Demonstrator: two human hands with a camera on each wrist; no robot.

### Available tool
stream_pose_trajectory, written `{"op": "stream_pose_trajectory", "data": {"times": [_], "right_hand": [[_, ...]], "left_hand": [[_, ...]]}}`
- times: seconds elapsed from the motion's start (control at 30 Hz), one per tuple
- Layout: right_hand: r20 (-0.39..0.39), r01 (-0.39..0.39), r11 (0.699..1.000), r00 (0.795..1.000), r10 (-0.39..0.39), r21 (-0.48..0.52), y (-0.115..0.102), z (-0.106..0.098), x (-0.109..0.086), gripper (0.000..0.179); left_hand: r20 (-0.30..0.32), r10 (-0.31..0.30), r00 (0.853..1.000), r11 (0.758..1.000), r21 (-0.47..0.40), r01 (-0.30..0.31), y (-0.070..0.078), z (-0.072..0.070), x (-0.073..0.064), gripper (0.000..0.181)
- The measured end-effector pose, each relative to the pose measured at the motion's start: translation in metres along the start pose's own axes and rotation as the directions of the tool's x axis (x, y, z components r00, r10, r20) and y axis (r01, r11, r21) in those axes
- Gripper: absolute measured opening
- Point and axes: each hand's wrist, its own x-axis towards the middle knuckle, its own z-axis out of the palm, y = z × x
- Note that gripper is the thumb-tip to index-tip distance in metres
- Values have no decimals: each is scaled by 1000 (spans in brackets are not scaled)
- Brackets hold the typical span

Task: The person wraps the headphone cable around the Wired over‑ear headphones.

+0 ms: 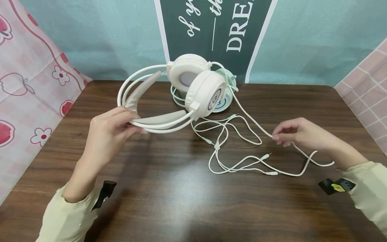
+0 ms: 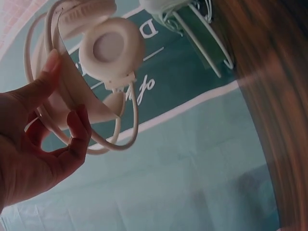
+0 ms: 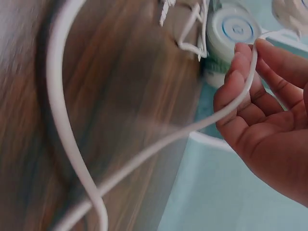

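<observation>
White cable [image 3: 166, 140], pinching right fingers [image 3: 228, 91], palm [image 3: 279, 144] wrist-view only

White over-ear headphones [image 1: 207, 90], held clear of the tabletop [image 1: 181, 201], headband [image 1: 164, 126] of paired tubes toward the left, thick round earcups [image 1: 198, 92], dark ring emblem [image 1: 214, 99] outward, white cable [image 1: 249, 116] slanting down from one earcup.

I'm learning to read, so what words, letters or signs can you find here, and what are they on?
"DRE", then a cut-off letter: on the dark panel, sideways.
"th": same panel, curly writing, cut off.
"fo": same panel, curly; the letters before it are partly cut off.
Ringed mark on the white headphones: too small to be sure.
Ringed mark on the mint headphones behind: also unclear.
Yellow patch by the sleeve: too small to read.
</observation>
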Motion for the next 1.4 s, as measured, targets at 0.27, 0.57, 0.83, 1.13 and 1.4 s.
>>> {"op": "stream_pose_trajectory", "data": {"times": [0.27, 0.57, 0.83, 1.13, 1.4], "right_hand": [[199, 105, 995, 975, -102, -2, -14, 21, 18, 5], [271, 124, 991, 953, -135, 59, -25, 33, 28, 4], [320, 68, 997, 944, -74, 32, -31, 40, 36, 4], [363, 153, 986, 917, -167, 66, -35, 37, 33, 5], [345, 229, 970, 906, -244, 84, -52, 31, 27, 6]], "left_hand": [[14, -53, 999, 996, -71, 54, 8, 10, 4, 24], [20, -108, 994, 984, -140, 110, 18, 23, 8, 21], [37, -82, 996, 979, -182, 88, 25, 31, 8, 21], [-21, -10, 1000, 999, -54, 9, 28, 34, 7, 20], [-28, 59, 998, 998, 36, -58, 30, 40, 8, 22]]}}
